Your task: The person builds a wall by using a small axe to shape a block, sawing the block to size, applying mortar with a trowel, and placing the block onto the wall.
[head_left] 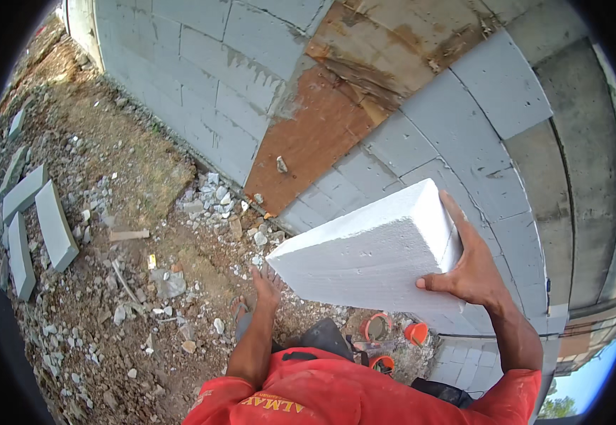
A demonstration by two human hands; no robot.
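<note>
A white aerated concrete block [364,255] is held up in front of me, tilted, its right end higher than its left. My right hand [467,269] grips the right end, thumb on the near face and fingers over the far edge. At the left end, my left hand [267,287] supports the lower corner, its fingers partly hidden by the block. Just beyond is a wall of grey blocks [457,134], with a stepped upper edge at the right.
A brown board [315,134] stands at the wall's corner. Several loose blocks [55,227] lie on the rubble-strewn ground [202,340] to the left. Near my feet are an orange bucket [415,333] and a round container of grey mix [377,327]. Concrete [580,149] rises at the right.
</note>
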